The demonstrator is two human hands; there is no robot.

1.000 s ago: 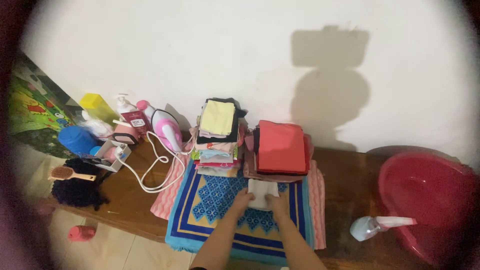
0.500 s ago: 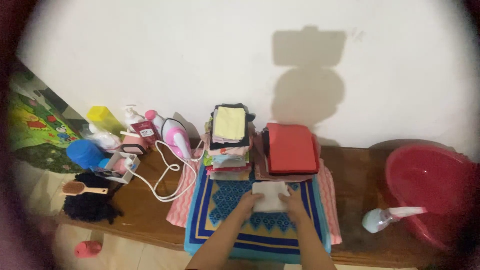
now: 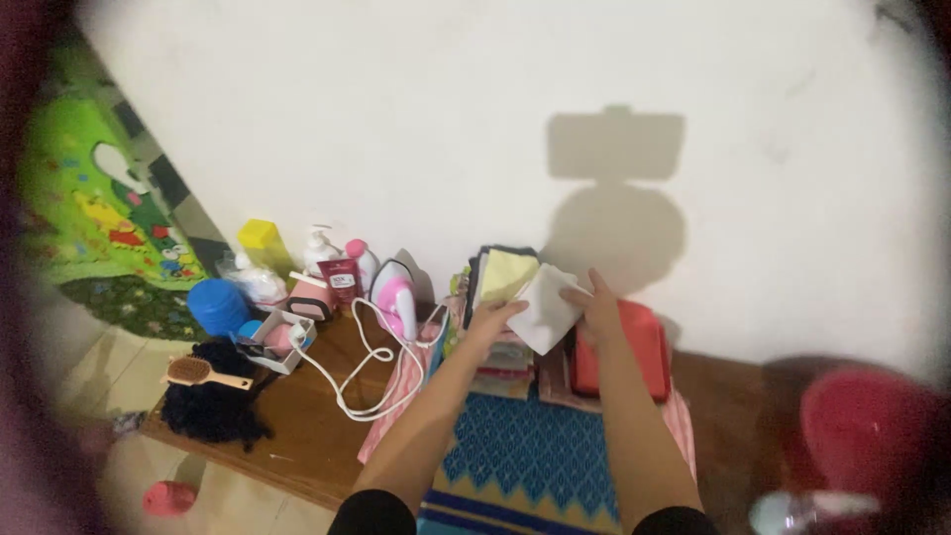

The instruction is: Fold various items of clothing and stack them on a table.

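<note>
**Folded white cloth held up over the stacks**

Both hands hold a folded white cloth in the air above the clothes at the back of the bench. The left hand grips its lower left edge, fingers closed on the fabric; the right hand pinches its right edge, fingers likewise closed on it. The cloth is roughly square and turned like a diamond, one corner pointing up toward the wall and the opposite corner hanging down toward the person. Its longer line runs from upper left to lower right, tilted rather than level.

Just behind the cloth stands the taller stack of folded clothes, topped by a pale yellow piece. Beside it on the right lies the lower pile with a red folded garment on top. A blue patterned mat covers the bench beneath the forearms.

Farther left stand a pink and white iron with its looped white cord, some bottles, a blue tub and a wooden hairbrush. A red basin sits at the right.
</note>
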